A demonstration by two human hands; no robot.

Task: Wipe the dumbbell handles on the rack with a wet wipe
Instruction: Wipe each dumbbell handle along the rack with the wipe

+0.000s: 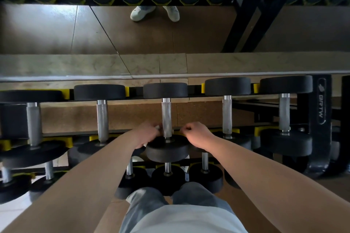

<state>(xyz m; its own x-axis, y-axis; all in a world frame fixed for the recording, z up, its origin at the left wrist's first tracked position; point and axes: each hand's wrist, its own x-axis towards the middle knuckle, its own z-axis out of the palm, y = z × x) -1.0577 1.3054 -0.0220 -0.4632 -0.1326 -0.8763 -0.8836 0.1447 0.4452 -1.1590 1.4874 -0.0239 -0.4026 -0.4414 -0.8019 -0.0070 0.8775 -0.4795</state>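
Gym floor in brown tile, with a mirror (170, 34) low on the wall behind the rack (322, 109) reflecting white shoes (140, 13) and a row of black weights. Five dumbbells side by side on the top tier, steel bars running away from the camera. Reference: the centre dumbbell (167, 147).

- Knurled handle (166, 115) of the centre dumbbell bare along most of its length, spanning near head to far head.
- Just left of the handle's near end: left hand (146, 134), fingers curled round a white wipe (157, 127). Wipe sits right beside the handle base, and a second bit of it pokes out under the palm next to the near head.
- Just right of the same end: right hand (197, 135), knuckles up, fingers curled inward. Can't tell if anything is pinched there, as the fingertips are too small and shadowed.
- Hands apart, handle between them.
- Two dumbbells left of centre, two right.
- Below the centre dumbbell: lower tier of smaller dumbbells (167, 178).
- Nearer the camera than those: grey trousers (147, 200) and a pale shirt hem.
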